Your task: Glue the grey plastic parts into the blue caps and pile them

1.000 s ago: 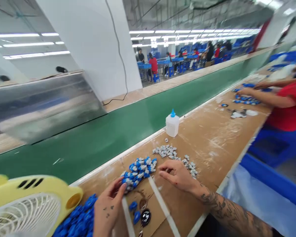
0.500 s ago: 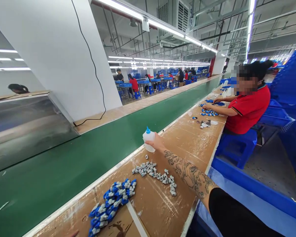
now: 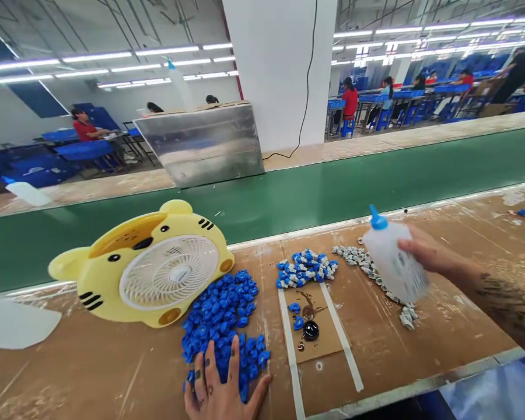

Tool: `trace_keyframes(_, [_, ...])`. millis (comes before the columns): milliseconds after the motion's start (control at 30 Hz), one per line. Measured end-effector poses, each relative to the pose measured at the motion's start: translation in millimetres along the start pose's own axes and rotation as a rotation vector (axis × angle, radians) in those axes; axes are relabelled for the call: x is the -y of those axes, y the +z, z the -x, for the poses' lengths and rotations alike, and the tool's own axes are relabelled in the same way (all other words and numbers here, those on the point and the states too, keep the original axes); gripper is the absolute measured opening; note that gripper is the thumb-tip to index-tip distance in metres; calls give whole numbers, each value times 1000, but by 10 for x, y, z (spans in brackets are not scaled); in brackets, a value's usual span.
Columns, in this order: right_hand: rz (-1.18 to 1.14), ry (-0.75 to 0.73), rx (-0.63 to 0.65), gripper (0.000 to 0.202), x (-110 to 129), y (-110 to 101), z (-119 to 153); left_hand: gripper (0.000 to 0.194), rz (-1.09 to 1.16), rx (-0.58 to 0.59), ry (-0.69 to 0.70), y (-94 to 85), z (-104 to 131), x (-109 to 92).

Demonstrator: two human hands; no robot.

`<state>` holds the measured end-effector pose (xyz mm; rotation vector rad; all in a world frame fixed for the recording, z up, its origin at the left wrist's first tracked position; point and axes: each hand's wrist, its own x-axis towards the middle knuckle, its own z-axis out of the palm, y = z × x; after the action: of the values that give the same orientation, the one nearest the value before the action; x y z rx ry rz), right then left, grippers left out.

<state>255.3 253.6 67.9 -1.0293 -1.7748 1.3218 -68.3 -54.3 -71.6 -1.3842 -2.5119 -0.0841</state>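
My right hand [image 3: 424, 249] grips a translucent squeeze bottle [image 3: 392, 259] with a blue pointed cap, tilted a little above the table. Below and behind it runs a line of small grey parts [image 3: 362, 259]. My left hand [image 3: 219, 385], fingers spread, rests at the near edge of a heap of small blue parts [image 3: 221, 309]. Between the hands lies a pile of joined blue-and-grey parts [image 3: 306, 268]. Nearer me, a cardboard piece [image 3: 321, 344] carries a dark, shiny round blob [image 3: 310, 331] and two loose blue parts [image 3: 296, 315].
A yellow animal-faced fan [image 3: 170, 268] stands left of the blue heap. Behind the table runs a green conveyor belt [image 3: 289, 195], with a metal panel [image 3: 205, 146] and a pillar [image 3: 284, 70] beyond. White strips [image 3: 343, 344] flank the cardboard. Several people sit at far tables.
The view has swung left, bringing the fan, the blue heap and my left hand into sight. My right hand has lifted the bottle off the table and brought it nearer.
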Motion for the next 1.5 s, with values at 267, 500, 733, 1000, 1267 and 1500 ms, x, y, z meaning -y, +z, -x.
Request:
trace_keyframes(267, [764,229,898,50,147,799,312,53,88,-100,139,7,-184,34])
trace_keyframes(500, [1028,317,1007,47,289,1108,245,47,161,-212,188,108,-150,92])
trace_keyframes(733, [1167,309,1004,52,376,1280,150,38,208,-272,193,14,-157,50])
trace_keyframes(1000, [1174,288,1050,55,407,1310,110,18,331,-408,291,12,-91,88])
trace_keyframes(1267, [1156,247,1019,47,377,1294,120,27,343,-254,292,-75,-52,48])
trace_keyframes(1500, [1141,221,1007,46,380,1287,130,25,418,-89,401,-147,-395,-51])
